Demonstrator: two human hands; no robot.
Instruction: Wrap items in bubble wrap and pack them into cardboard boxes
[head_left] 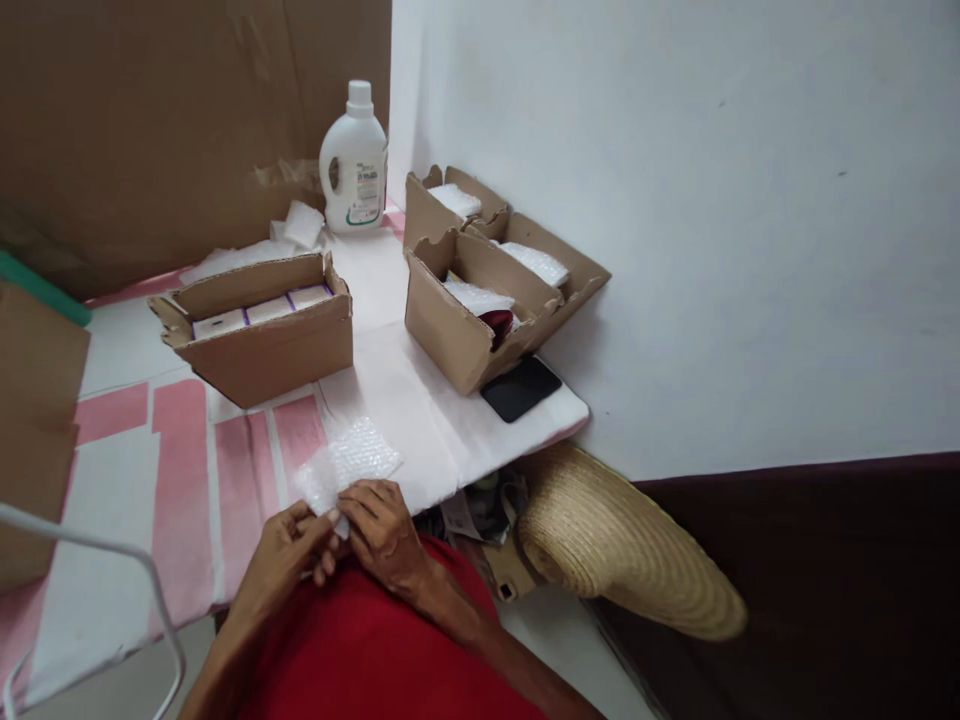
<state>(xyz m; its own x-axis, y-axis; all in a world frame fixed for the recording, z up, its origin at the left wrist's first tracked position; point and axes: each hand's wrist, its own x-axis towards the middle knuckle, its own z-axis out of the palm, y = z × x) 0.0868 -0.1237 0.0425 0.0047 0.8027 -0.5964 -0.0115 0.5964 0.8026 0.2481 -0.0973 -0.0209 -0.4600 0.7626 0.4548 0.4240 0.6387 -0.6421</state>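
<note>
A small piece of bubble wrap (364, 452) lies at the table's front edge, close to my body. My left hand (291, 548) pinches its near left edge between thumb and fingers. My right hand (384, 530) is closed over its near right side, fingers bent and pressed together on the film. Whether anything is wrapped inside the film cannot be seen. Behind it stands an open cardboard box (277, 355) holding several small white boxes (268, 309) with purple edges.
To the right, cardboard boxes (442, 330) hold bubble-wrapped items (534, 262). A black phone (521, 388) lies beside them near the table edge. A white jug (355, 170) stands at the back. A straw hat (622, 545) is below right; a white cable (142, 560) curves at left.
</note>
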